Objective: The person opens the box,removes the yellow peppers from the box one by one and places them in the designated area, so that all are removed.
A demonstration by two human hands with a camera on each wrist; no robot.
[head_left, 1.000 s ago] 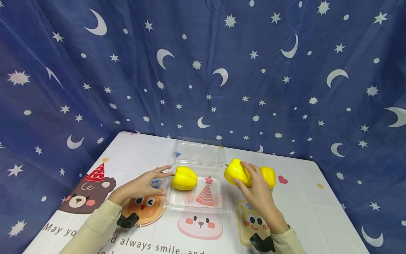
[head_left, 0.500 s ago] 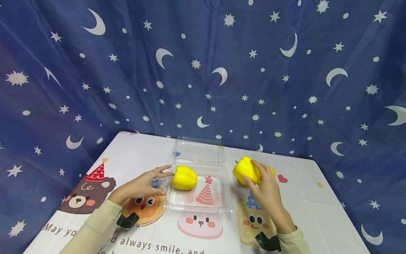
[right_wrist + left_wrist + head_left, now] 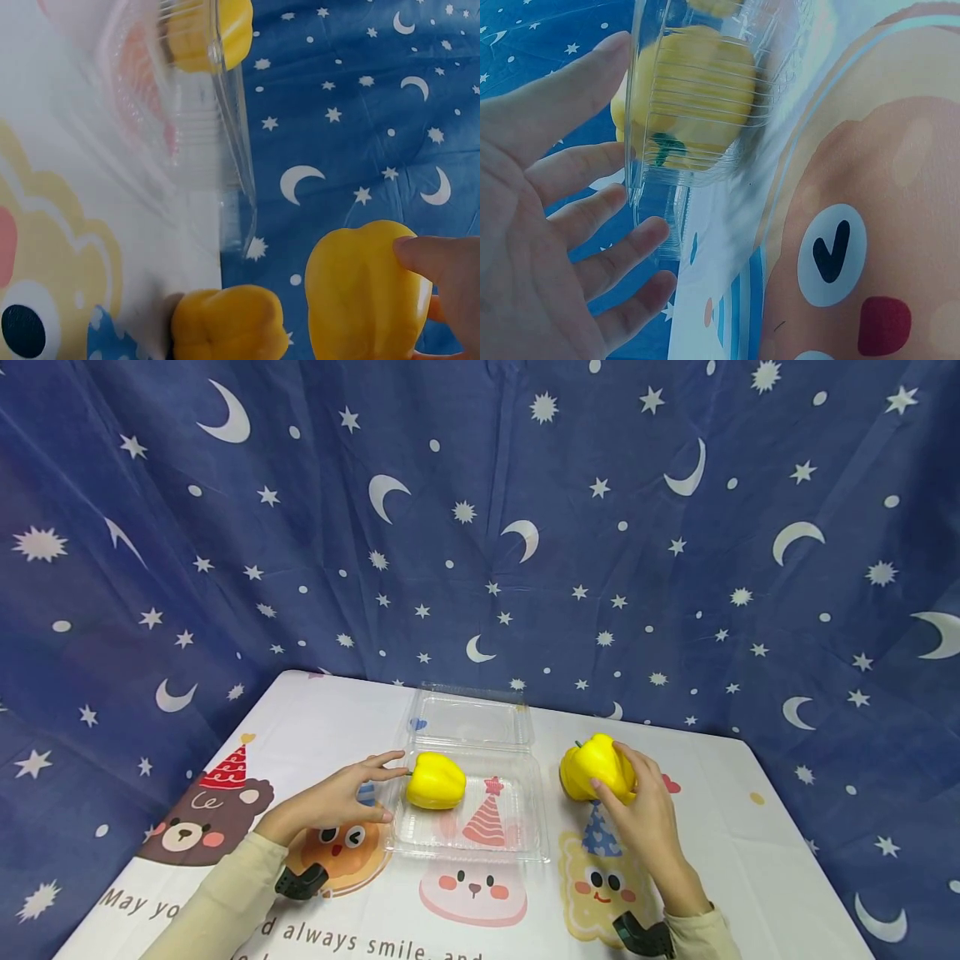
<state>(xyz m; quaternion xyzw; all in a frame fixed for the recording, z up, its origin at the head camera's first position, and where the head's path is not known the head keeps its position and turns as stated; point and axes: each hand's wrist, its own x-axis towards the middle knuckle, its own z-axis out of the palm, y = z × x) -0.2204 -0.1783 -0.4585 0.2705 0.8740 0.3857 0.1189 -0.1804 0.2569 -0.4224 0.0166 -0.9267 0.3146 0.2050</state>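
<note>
My right hand (image 3: 645, 806) grips a yellow bell pepper (image 3: 611, 762), thumb on its near side, toward the right of the table. In the right wrist view this held pepper (image 3: 364, 292) is beside another yellow pepper (image 3: 227, 322), which sits lower. That other pepper (image 3: 570, 777) peeks out left of the held one in the head view. A hinged clear plastic box (image 3: 517, 852) lies with its lid (image 3: 472, 720) folded back. Inside its left part rests a yellow bell pepper (image 3: 437, 781). My left hand (image 3: 345, 793) spreads its fingers at the box's left rim, beside the pepper's green stem (image 3: 666, 148).
A white tablecloth (image 3: 750, 843) printed with cartoon figures and lettering covers the table. Behind it and along the sides hangs a dark blue curtain (image 3: 465, 560) with moons and stars. Each wrist wears a black band (image 3: 302, 882).
My right hand has moved right with its bell pepper, away from the box. The pepper seen to its right earlier no longer shows there. My left hand and the box stay put.
</note>
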